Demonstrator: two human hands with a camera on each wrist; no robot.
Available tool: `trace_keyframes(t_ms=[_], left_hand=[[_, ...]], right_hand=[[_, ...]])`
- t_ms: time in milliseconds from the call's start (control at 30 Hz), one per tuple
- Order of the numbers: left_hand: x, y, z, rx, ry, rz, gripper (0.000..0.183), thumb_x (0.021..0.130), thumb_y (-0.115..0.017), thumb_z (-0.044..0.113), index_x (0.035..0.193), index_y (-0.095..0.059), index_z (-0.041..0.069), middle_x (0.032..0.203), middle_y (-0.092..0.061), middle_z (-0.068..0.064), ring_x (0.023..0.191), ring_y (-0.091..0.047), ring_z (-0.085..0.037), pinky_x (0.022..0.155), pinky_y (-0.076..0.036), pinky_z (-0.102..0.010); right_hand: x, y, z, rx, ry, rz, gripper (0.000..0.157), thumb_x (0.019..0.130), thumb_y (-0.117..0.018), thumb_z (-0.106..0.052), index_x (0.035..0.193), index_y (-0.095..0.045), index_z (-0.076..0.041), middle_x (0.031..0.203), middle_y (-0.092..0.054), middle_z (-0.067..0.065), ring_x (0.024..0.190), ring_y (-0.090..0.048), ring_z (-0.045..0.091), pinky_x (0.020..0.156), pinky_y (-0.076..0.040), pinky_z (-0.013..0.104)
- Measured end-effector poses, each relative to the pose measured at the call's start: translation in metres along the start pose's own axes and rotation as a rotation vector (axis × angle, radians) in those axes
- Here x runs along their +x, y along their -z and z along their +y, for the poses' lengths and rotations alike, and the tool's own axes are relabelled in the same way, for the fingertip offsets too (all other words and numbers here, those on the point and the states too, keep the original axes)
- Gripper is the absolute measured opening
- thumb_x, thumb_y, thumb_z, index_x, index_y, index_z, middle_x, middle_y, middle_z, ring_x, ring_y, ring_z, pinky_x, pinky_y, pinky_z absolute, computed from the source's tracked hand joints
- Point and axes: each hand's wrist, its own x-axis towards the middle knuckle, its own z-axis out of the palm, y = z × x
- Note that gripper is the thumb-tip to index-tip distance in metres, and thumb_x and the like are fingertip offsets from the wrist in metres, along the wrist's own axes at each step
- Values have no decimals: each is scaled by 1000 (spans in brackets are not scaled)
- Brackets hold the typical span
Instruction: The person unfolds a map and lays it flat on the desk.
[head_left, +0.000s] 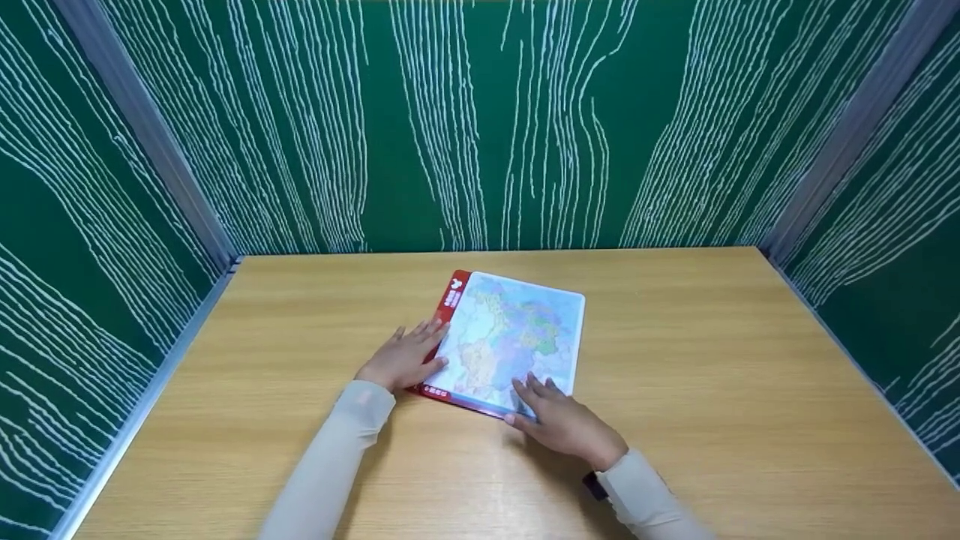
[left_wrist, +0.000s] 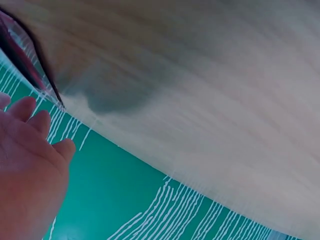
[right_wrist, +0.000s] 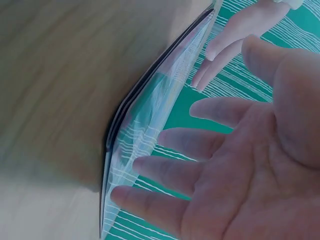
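A flat, glossy map sheet (head_left: 510, 330) in pastel colours lies tilted on the table, with a red strip (head_left: 454, 291) along its left side. My left hand (head_left: 405, 358) rests over that strip at the lower left, fingers spread and thumb reaching onto the map. At the near right corner is my right hand (head_left: 566, 424), its fingers extended over the map's edge. Seen by the right wrist view, the map's thin edge (right_wrist: 131, 107) shows dark layers, and the right hand's fingers (right_wrist: 170, 172) are straight and apart. The left wrist view catches only part of the left hand (left_wrist: 30, 170).
The wooden table (head_left: 712, 360) spreads out around the map. Green walls (head_left: 495, 127) with white wavy lines stand behind it and on both sides, with grey posts (head_left: 847, 142) at the corners. A dark band (head_left: 595, 486) sits at the right wrist.
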Motion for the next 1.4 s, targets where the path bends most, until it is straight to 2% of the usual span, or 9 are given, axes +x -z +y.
trace_keyframes(t_ms=[267,367,500,733,967,1200,1400], left_hand=[[2,-5,0,-44,48,-66,75,93,-45,59,154,-13,31,161,-15,8,150,-9,-17,122,-5,-48],[1,-4,1,-60,64,-69,75,92,-46,60,154,-12,33,160,-16,10,150,-9,-17,122,-5,-47],[-1,-2,2,-74,51,-59,74,92,-46,59,154,-15,32,160,-17,8,150,-10,-19,122,-6,-48],[-3,-2,0,-67,44,-65,70,93,-45,58,153,-18,34,161,-13,10,151,-8,-20,122,-6,-48],[-2,0,0,-76,55,-78,69,93,-45,59,152,-18,36,161,-13,11,151,-7,-20,122,-6,-48],[-2,-2,2,-94,74,-84,66,93,-46,58,151,-21,37,160,-15,12,151,-8,-17,122,-5,-46],[-5,-1,2,-94,66,-94,65,93,-44,59,151,-22,37,160,-14,12,151,-7,-18,122,-5,-47]], right_hand=[[2,-3,-2,2,7,-33,69,97,-47,-49,151,-30,-9,157,-19,25,142,-19,50,111,-25,62],[2,-2,-3,4,-10,-46,68,97,-48,-49,151,-31,-11,157,-19,24,142,-20,49,111,-27,62],[3,-1,-3,-19,-19,-71,64,97,-49,-48,150,-34,-15,155,-23,25,141,-22,50,108,-29,64],[7,-1,-3,-89,6,-79,58,97,-48,-47,145,-44,-14,152,-29,28,137,-27,54,104,-35,64],[7,1,-3,-79,-19,-83,59,97,-49,-48,144,-45,-14,154,-28,25,139,-26,50,107,-33,62],[5,2,1,-104,24,-55,61,96,-51,-47,142,-47,-7,151,-30,29,136,-29,55,106,-33,63],[6,5,5,-102,2,-62,61,95,-51,-48,142,-47,-10,153,-29,24,139,-27,51,108,-30,63]])
